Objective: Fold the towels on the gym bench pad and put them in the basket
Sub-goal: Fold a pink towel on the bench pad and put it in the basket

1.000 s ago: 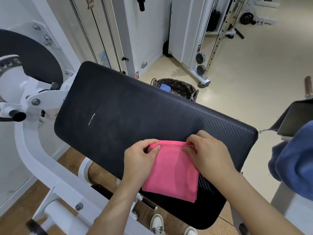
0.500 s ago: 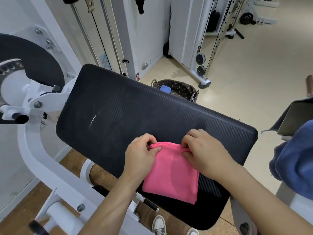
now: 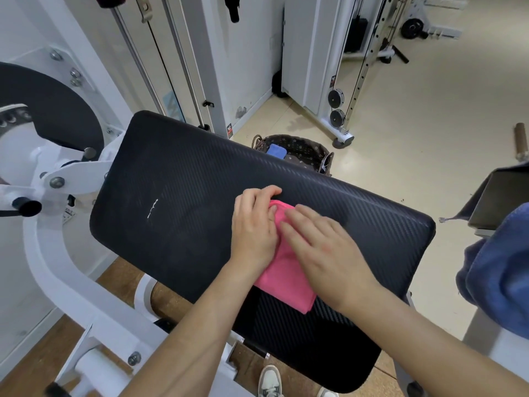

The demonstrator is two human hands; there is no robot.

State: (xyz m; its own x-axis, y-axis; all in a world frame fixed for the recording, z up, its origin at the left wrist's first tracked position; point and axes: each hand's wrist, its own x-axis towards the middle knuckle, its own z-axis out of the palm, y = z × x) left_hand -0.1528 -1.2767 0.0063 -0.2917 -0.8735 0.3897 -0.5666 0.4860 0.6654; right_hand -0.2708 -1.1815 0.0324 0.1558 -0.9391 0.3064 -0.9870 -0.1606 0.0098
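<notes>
The black gym bench pad (image 3: 177, 202) fills most of our view, tilted across the white machine frame. At the right edge a loose blue towel (image 3: 503, 267) is heaped well apart from the work, unfolded as far as we can tell. Behind the pad's far edge the basket (image 3: 315, 151) stands on the floor, with a folded blue cloth (image 3: 276, 150) already inside.

The pink towel (image 3: 286, 282) lies on the near right part of the pad as a narrow folded strip, mostly covered by the two hands. The right hand (image 3: 323, 247) rests flat on it, fingers straight and spread, pressing the cloth down. The left hand (image 3: 253, 227) covers the strip's far left corner with its thumb on the fabric and its fingertips bent at the pad. We cannot tell whether it pinches the cloth or only presses it.

We judge the step in hand to be setting the fold on the pink towel (pressing it flat, not yet lifting it). Next we would need a grip under or around the bundle that keeps the layers together, then a reach over the pad's far edge to lower it into the basket beside the blue cloth. The heaped blue towel probably waits its turn.
</notes>
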